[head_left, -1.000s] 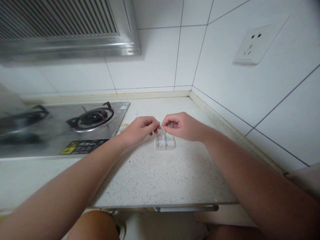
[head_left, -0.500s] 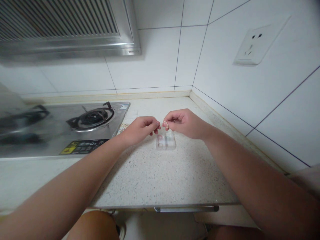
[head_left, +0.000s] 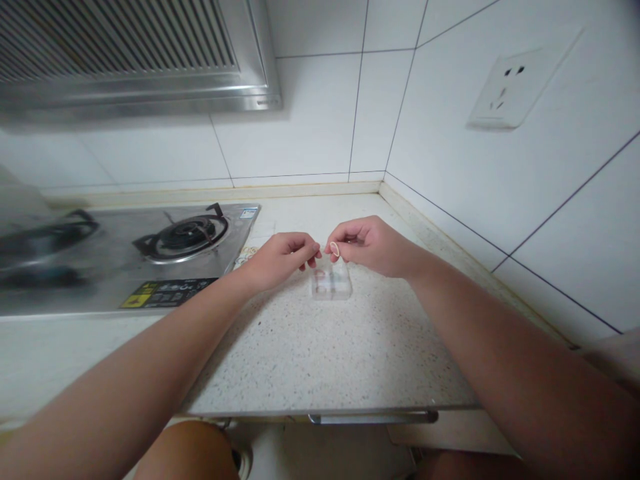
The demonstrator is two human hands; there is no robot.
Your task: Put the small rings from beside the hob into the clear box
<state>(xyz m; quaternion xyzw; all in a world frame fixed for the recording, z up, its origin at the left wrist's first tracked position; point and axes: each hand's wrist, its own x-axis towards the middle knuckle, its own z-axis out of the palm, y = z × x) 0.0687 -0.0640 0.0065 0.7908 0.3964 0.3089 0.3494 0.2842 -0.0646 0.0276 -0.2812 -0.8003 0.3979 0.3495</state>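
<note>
A small pale loop point(head_left: 335, 249), thin like a band or cord, is pinched between the thumb and finger of my right hand point(head_left: 367, 247). Close beside it, almost fingertip to fingertip, my left hand point(head_left: 293, 257) is closed in a pinch. Whatever lies between its fingers is too small to name. On the counter just below both hands sits a clear plastic case point(head_left: 333, 287) with dividers and something reddish inside. Its far part is hidden behind my fingers.
A steel gas hob point(head_left: 110, 267) with black burners lies to the left, under a range hood point(head_left: 150, 93). A patterned flat item point(head_left: 246, 255) is partly behind my left hand. White tiled walls meet behind the speckled counter point(head_left: 320, 360); a socket point(head_left: 505, 90) is at right.
The pale loop has turned slightly and moved a little to the right with my right fingertips. My left hand has stayed nearly still.
</note>
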